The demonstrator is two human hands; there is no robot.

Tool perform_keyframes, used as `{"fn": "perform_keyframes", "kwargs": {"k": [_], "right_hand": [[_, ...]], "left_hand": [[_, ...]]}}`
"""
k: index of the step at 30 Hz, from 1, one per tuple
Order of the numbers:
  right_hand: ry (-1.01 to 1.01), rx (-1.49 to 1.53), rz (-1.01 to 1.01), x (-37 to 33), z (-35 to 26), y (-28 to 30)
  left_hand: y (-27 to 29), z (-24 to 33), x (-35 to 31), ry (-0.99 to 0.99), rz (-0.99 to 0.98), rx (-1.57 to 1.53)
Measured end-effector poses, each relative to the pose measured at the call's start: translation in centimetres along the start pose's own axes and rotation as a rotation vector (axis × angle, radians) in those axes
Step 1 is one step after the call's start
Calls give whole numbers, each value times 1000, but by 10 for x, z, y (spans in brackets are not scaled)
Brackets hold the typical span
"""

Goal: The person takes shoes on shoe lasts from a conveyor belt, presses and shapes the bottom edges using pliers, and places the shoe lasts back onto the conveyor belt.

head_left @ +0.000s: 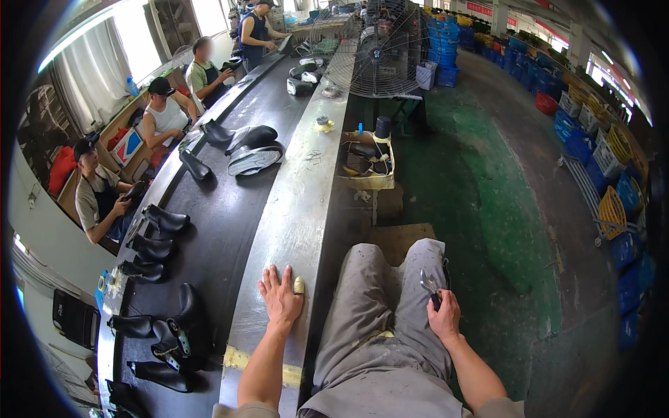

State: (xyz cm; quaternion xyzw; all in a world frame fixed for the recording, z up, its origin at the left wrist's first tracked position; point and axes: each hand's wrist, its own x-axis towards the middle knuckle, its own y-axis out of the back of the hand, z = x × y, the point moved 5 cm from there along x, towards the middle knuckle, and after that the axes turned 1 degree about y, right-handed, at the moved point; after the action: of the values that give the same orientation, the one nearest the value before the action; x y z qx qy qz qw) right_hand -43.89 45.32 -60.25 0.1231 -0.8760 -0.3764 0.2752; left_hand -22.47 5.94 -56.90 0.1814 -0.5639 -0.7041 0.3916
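Note:
My left hand [281, 298] lies flat, fingers spread, on the metal ledge [289, 216] along the belt. Its thumb has a pale yellow wrap round the tip. Over my right thigh, my right hand [444, 317] is closed round a pair of pliers [430, 285] with bright metal jaws and dark handles, the jaws pointing away from me. To the left of my left hand, black shoe uppers on lasts [182, 333] lie on the dark conveyor belt [230, 230]. Farther along it rests a dark boot [256, 150] with a pale sole side showing.
A box of dark items [369, 167] stands beyond my knees, with a large caged fan [376, 56] behind it. Several workers sit or stand along the belt's far side, one holding a dark shoe [132, 191]. Blue crates [578, 143] and a trolley [589, 191] line the right.

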Motion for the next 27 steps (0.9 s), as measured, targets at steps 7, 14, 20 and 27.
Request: {"fn": "perform_keyframes", "kwargs": {"k": [7, 14, 20, 27], "right_hand": [[13, -4, 6, 5, 1, 1], [11, 3, 16, 10, 1, 1], [7, 3, 8, 15, 3, 0], [27, -6, 21, 19, 6, -2]], "left_hand": [[0, 4, 5, 2, -13, -3], [0, 6, 9, 5, 6, 16], [0, 8, 13, 6, 4, 15], [0, 11, 17, -5, -8, 13]]}}
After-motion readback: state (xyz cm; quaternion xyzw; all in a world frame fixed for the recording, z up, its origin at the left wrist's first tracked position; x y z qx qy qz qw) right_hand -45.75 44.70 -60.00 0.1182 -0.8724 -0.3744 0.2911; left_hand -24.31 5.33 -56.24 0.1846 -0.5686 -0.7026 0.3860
